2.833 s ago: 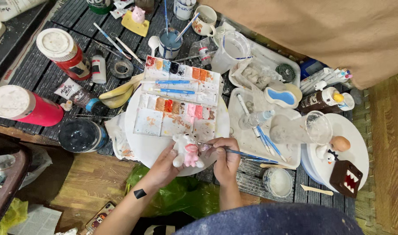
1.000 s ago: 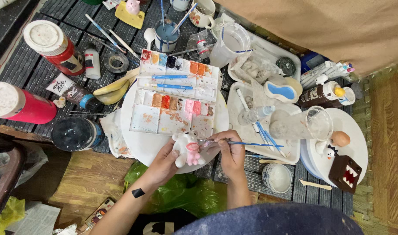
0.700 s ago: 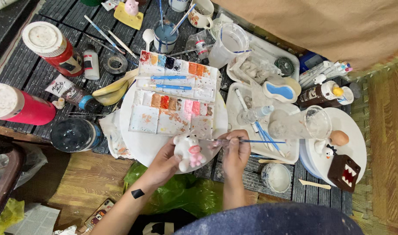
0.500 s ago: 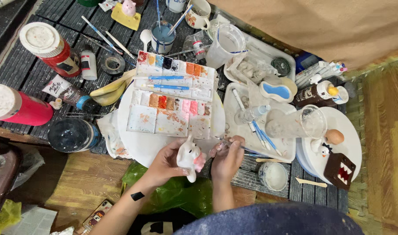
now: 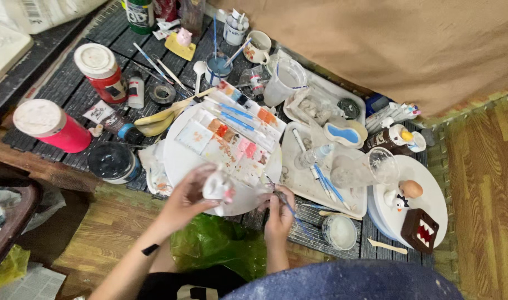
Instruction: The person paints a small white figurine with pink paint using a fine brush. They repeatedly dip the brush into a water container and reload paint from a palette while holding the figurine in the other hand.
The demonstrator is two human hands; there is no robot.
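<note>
- Figurine (image 5: 218,188), small and white with pink patches, sits in the lower middle of the frame, clamped in the fingers of the left hand (image 5: 188,201) just over the near rim of the round white plate (image 5: 179,161).
- Right hand (image 5: 277,210), just right of the figurine, is closed around a thin brush (image 5: 284,204) with a blue handle; the bristle end points up and left toward the figurine, though blur hides whether the tip touches it.
- Paint palette (image 5: 232,133), a white tray with wells of red, orange, pink and blue, lies on the plate just above both hands.
- Around them on the dark slatted desk (image 5: 87,94): a pink jar with a white lid (image 5: 48,126) at the left edge, a dark-lidded tub (image 5: 111,162) below it, a clear cup (image 5: 360,169) on the white tray to the right, and a brown block toy with teeth (image 5: 420,230) at lower right.
- Risk, as I judge it: the grip covers painted parts, so wet pink could smear onto the fingers or across the white.
- The figurine is held over the plate edge; a slip would likely drop it onto the green bag (image 5: 218,244) or the floor.
- A wide sweep of the brush hand could knock the clear cup, which stands near.
</note>
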